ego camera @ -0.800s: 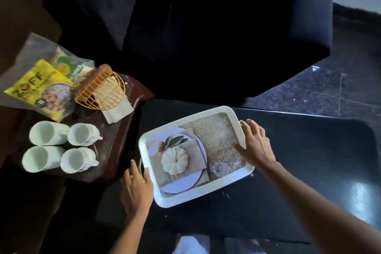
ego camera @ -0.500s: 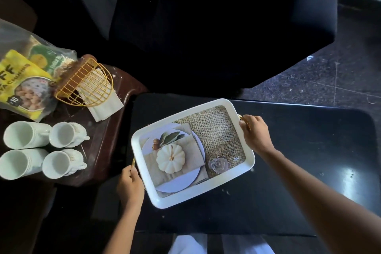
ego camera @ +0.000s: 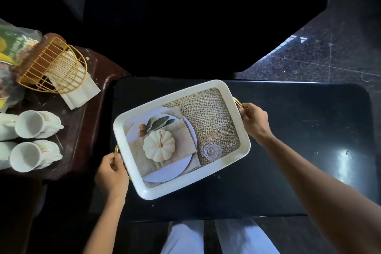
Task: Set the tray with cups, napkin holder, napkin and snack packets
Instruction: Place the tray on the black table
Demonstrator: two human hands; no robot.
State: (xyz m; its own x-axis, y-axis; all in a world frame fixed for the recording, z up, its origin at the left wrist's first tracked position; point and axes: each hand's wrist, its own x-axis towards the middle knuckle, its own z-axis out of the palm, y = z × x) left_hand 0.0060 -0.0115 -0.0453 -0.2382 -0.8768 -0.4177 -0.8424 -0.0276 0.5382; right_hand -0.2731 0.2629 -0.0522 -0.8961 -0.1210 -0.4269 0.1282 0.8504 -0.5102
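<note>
A white tray (ego camera: 235,99) with a printed pumpkin picture and gold handles sits tilted on the black table (ego camera: 309,130). My left hand (ego camera: 112,173) grips its near-left handle and my right hand (ego camera: 254,121) grips its far-right handle. Nothing real lies in the tray. On the brown side table (ego camera: 82,130) to the left lie several white cups (ego camera: 31,123) on their sides, a gold wire napkin holder (ego camera: 53,68) tipped over a white napkin (ego camera: 80,93), and snack packets (ego camera: 10,47) in a clear bag at the frame's edge.
A large dark armchair (ego camera: 185,16) stands behind both tables. Speckled stone floor (ego camera: 340,47) shows at the upper right. My light trousers (ego camera: 216,237) are visible below the black table's near edge.
Both hands have shifted from the tray's rim to its gold handles and closed on them. The view has swung right, pushing the cups and packets toward the left edge.
</note>
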